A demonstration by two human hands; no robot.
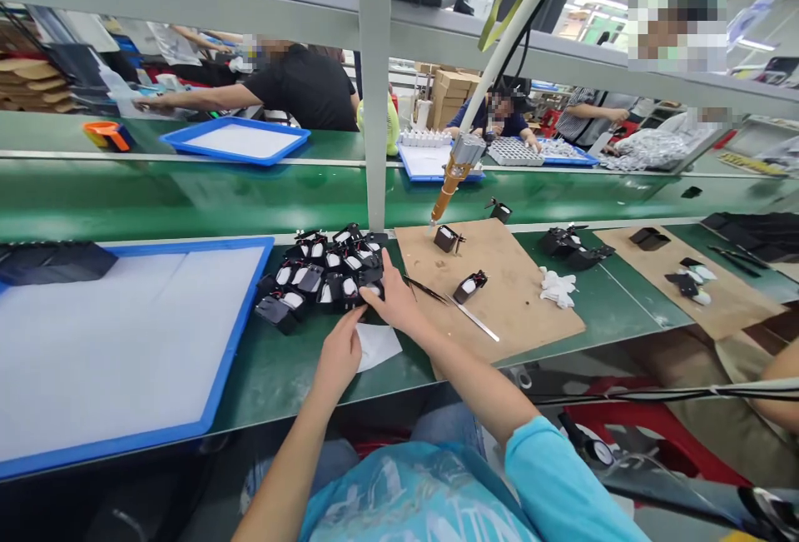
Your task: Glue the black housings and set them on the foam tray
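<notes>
Several small black plastic boxes with white parts and thin wires inside (330,267) are heaped together on the green bench. My right hand (394,296) rests against the heap's right side, fingers stretched along it and thumb apart. At the heap's front edge is my left hand (340,350), its fingers extended toward the boxes and partly hidden by their angle. A white sheet of paper (379,347) lies just beside and under the left hand. Neither hand shows a box lifted from the bench.
To the left stands a blue-rimmed tray (232,350) with a row of black boxes (56,262). Brown cardboard (518,309) on the right carries two black boxes, tweezers (425,290), a metal strip (478,321) and white gloves (558,287). An orange electric screwdriver (450,180) hangs above it.
</notes>
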